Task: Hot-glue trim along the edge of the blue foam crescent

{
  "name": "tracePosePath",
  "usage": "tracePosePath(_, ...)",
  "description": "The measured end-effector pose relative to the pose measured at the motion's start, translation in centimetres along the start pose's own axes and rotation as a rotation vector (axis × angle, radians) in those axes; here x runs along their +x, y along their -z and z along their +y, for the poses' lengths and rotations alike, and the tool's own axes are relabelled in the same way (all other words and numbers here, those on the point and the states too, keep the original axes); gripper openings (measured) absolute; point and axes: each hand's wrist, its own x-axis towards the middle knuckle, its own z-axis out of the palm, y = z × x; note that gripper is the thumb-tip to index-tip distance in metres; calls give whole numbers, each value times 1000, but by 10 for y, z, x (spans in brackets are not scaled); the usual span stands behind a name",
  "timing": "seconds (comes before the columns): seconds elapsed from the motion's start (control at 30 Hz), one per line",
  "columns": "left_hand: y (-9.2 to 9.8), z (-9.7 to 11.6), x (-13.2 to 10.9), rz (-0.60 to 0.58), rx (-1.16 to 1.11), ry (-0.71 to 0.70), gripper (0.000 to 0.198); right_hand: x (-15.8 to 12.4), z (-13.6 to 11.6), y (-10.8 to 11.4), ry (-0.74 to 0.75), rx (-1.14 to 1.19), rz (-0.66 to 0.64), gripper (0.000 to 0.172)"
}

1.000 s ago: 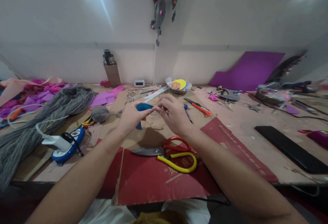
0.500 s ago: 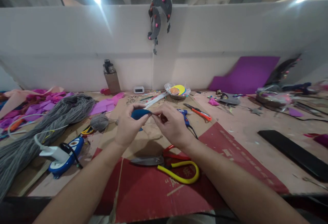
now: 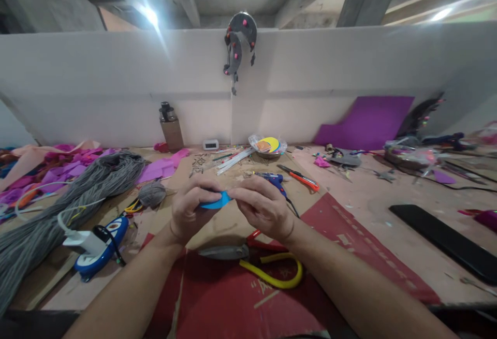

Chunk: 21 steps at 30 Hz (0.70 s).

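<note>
Over the middle of the table, my left hand pinches a small, curved piece of blue felt, its fingers covering the upper part. My right hand is closed at the piece's right tip, thumb and fingers pressed together there. Below both hands lie scissors with one yellow and one red handle, blades pointing left. Just beyond my right hand rests a blue glue gun, partly hidden by the fingers.
An orange utility knife lies behind on the right. Grey yarn, a yarn ball and a blue power strip are on the left. A black case lies right. Red cardboard covers the front.
The blue piece has turned in my fingers and now shows a brighter face. Both hands sit lower in view, and the whole scene has shifted down slightly as the camera tilted up.
</note>
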Motion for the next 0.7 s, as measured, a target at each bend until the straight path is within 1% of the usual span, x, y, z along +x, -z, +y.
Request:
tracePosePath(0.07,-1,0,1,-6,-24,9,25,-1,2,2,57,-5,-20,39)
tracePosePath(0.13,0,1,2,-4,-21,31,28,-2,5,2,81,-11,-34,43)
tracePosePath(0.27,2,4,9,-49,71,-1,26,-3,6,1,46,4,-19,49)
tracePosePath(0.37,3,5,13,-78,80,-6,27,-4,7,1,32,21,-16,51)
tracePosePath(0.43,4,5,14,-112,48,-6,29,-4,7,3,49,17,-18,50)
tracePosePath(0.53,5,5,15,-148,5,-34,26,-2,6,5,71,9,6,46)
tracePosePath(0.6,7,6,15,-121,20,-62,25,0,4,4,18,8,39,42)
tracePosePath(0.7,9,8,13,-72,79,-90,25,4,0,1,-101,15,65,30)
